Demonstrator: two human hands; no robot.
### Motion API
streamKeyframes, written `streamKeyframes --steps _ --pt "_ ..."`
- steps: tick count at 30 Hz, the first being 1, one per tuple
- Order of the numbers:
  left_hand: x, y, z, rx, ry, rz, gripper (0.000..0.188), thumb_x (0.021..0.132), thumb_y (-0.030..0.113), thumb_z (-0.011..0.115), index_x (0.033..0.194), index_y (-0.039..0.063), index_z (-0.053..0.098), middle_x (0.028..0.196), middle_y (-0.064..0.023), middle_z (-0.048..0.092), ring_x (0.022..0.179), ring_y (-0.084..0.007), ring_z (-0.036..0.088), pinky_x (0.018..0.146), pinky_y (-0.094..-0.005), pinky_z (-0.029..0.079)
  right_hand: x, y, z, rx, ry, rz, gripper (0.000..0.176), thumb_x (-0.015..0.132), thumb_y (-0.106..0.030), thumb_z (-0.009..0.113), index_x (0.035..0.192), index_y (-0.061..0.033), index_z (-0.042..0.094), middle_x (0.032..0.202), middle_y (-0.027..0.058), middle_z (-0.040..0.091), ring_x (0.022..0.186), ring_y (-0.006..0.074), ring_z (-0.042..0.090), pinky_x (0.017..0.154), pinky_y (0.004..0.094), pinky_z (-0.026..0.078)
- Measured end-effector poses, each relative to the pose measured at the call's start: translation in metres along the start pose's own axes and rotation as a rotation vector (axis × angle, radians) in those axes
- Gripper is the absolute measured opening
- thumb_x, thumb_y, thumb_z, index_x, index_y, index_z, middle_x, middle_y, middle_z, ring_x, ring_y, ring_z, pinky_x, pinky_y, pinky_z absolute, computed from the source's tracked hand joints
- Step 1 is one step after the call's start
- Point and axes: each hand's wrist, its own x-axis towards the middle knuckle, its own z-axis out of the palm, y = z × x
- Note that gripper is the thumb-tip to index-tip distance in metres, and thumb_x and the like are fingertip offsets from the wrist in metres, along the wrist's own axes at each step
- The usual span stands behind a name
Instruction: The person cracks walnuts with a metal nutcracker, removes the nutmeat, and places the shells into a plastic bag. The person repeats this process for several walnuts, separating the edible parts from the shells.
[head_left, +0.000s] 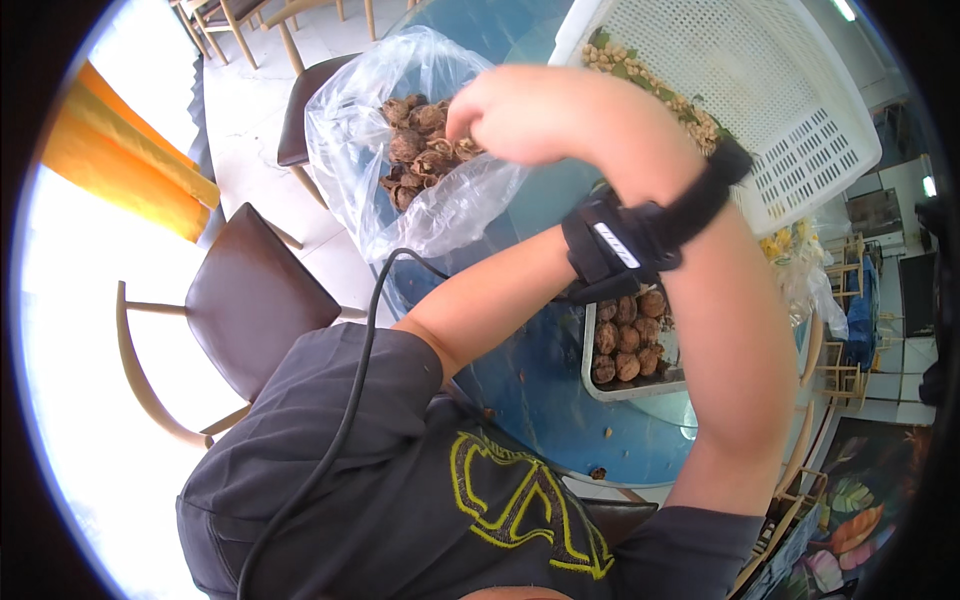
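My right hand reaches across to the left, its fingers curled down at the edge of a clear plastic bag. Broken walnut shells fill the middle of the bag. Whether the fingers hold a piece of shell is unclear, as the hand is blurred and hides its own grip. My left forearm passes under the right one, and the left hand is hidden behind it. Beneath the crossed arms, a metal tray holds whole walnuts in rows, partly covered by my right arm.
A white perforated plastic basket contains small pale round items with green leaves. Shell crumbs dot the blue round table. Brown padded chairs stand at the left. A black cable runs over my left sleeve.
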Motion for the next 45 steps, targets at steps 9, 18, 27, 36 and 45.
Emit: streamKeyframes --steps 9,18,27,36,45 --pt "0.033 -0.026 0.005 0.023 -0.044 0.115 0.045 0.096 0.028 0.066 0.129 -0.001 0.062 0.119 -0.0196 0.069 0.112 -0.0274 0.067 0.096 -0.0386 0.052 -0.188 0.030 0.023 0.180 0.753 0.140 0.025 0.100 -0.007 0.060 0.123 -0.0021 0.067 0.106 0.0105 0.069 0.094 0.0203 0.067 0.087 0.0327 0.053" --pt "0.037 0.015 0.022 -0.146 -0.268 -0.327 0.038 0.096 0.012 0.073 0.133 0.004 0.065 0.101 0.0014 0.070 0.093 -0.0064 0.064 0.081 -0.0214 0.050 -0.279 0.079 0.145 0.930 1.275 0.486 0.024 0.101 -0.007 0.061 0.124 -0.0017 0.061 0.113 0.0059 0.066 0.101 0.0107 0.062 0.080 0.0255 0.054" --pt "0.028 0.046 0.038 0.031 -0.226 -0.383 0.040 0.092 0.005 0.076 0.128 0.001 0.059 0.102 0.0003 0.064 0.096 -0.0078 0.061 0.084 -0.0238 0.052 -0.281 0.078 0.154 1.140 1.188 0.217 0.029 0.101 -0.012 0.066 0.127 -0.0001 0.060 0.115 0.0061 0.066 0.102 0.0101 0.064 0.080 0.0253 0.055" --pt "0.024 0.046 0.053 0.260 -0.135 -0.088 0.032 0.088 0.007 0.078 0.116 0.004 0.063 0.101 -0.0045 0.069 0.093 -0.0140 0.069 0.077 -0.0289 0.055 -0.285 0.082 0.156 1.149 1.196 0.117 0.032 0.100 -0.011 0.068 0.129 -0.0003 0.059 0.112 0.0045 0.064 0.097 0.0081 0.064 0.075 0.0224 0.054" --pt "0.023 0.046 0.058 0.266 -0.142 -0.079 0.038 0.087 -0.001 0.076 0.122 0.001 0.060 0.112 -0.0053 0.065 0.102 -0.0139 0.064 0.089 -0.0293 0.053 -0.287 0.093 0.159 1.110 1.239 0.056 0.033 0.095 -0.006 0.072 0.126 -0.0030 0.060 0.117 0.0040 0.066 0.100 0.0139 0.067 0.083 0.0259 0.055"
